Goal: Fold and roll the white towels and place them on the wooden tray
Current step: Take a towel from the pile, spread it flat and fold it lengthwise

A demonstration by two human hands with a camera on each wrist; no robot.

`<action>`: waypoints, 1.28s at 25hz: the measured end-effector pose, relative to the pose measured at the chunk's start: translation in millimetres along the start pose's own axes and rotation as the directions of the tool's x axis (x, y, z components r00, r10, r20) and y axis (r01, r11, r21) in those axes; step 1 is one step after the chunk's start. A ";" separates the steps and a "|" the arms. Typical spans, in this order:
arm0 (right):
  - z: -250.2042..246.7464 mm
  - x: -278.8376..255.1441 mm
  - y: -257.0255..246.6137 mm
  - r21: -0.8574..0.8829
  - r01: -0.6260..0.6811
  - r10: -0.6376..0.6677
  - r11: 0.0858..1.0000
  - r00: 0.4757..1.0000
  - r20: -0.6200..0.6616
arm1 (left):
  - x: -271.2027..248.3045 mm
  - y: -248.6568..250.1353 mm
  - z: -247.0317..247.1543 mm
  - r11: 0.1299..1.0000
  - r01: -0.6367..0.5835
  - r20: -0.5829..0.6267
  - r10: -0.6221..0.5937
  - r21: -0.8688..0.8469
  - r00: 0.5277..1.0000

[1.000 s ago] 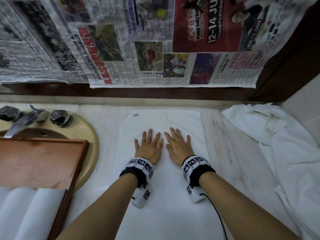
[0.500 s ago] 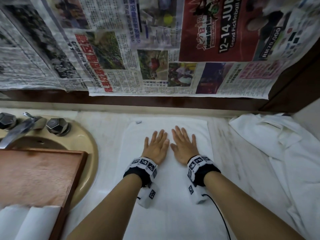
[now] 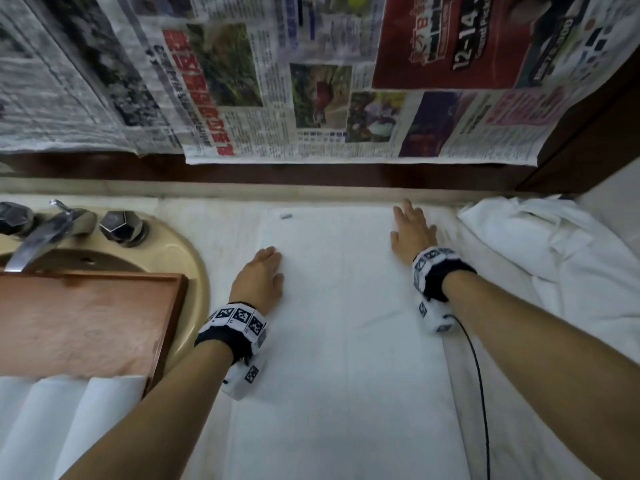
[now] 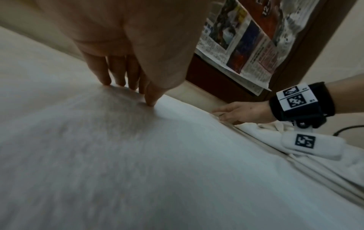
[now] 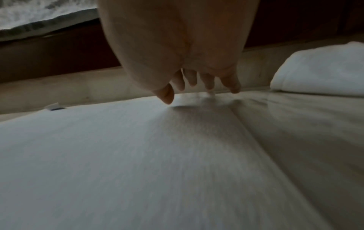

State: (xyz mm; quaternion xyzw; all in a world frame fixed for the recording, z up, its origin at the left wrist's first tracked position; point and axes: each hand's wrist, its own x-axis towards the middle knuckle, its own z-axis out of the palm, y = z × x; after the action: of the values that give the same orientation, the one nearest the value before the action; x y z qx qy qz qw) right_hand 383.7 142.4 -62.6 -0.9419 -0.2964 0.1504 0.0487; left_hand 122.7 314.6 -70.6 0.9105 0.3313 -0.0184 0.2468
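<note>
A white towel [image 3: 343,323] lies folded flat along the counter, its far edge near the wall. My left hand [image 3: 263,271] lies flat with straight fingers on its left edge; in the left wrist view the fingertips [image 4: 151,102] press into the cloth [image 4: 138,163]. My right hand [image 3: 410,230] lies flat at the towel's far right corner, fingers straight; the right wrist view shows its fingertips [image 5: 234,88] at the towel [image 5: 138,147] edge. A wooden tray [image 3: 86,317] sits over the sink at left, with rolled white towels [image 3: 69,420] at its near end.
A beige sink [image 3: 187,258] with a chrome tap [image 3: 45,233] and two knobs lies at the left. A heap of unfolded white towels [image 3: 561,278] fills the right of the counter. Newspaper [image 3: 311,81] covers the wall behind. A black cable [image 3: 479,393] runs from my right wrist.
Both hands have slid apart from the towel's middle: the left to its left edge, the right out and forward to the far right corner. The head view has moved closer.
</note>
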 end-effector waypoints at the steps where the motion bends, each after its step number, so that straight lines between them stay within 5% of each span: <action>1: -4.5 8.5 1.2 -0.013 0.010 -0.009 1.000 1.000 0.023 | -4.0 -0.9 4.1 0.999 -0.004 -0.021 0.003 -0.036 1.000; 12: -45.0 32.2 6.1 -0.157 0.011 -0.019 0.988 0.999 -0.048 | 1.6 -14.6 13.2 0.986 0.001 -0.039 -0.007 -0.165 0.999; 17: -81.2 10.1 -40.1 0.182 0.118 -0.137 0.976 0.986 0.096 | 2.0 -9.4 7.1 0.986 0.051 0.008 -0.050 -0.157 0.999; 20: -91.0 -13.7 -85.2 0.565 0.071 -0.269 0.822 0.922 0.277 | -3.4 11.6 -8.1 0.983 0.109 0.147 -0.087 -0.149 0.985; 22: -89.7 -23.1 -105.5 0.720 0.017 -0.328 0.693 0.898 0.294 | -17.8 43.6 -17.0 0.939 0.119 0.180 -0.063 -0.321 0.982; 27: -84.1 -27.5 -117.6 0.822 -0.114 -0.210 0.558 0.939 0.273 | -60.6 105.7 -8.7 0.795 0.222 0.429 0.054 -0.565 0.901; 32: -87.1 -33.3 -111.0 0.825 -0.156 -0.135 0.544 0.953 0.270 | -57.4 109.8 -1.9 0.745 0.347 0.421 -0.098 -0.569 0.902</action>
State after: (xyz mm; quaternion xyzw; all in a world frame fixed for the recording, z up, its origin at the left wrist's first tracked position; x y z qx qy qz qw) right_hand 324.6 214.1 48.7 -0.7705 -0.1862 0.4158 0.4459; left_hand 144.9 209.0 -9.7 0.7070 0.3745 -0.1046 0.5907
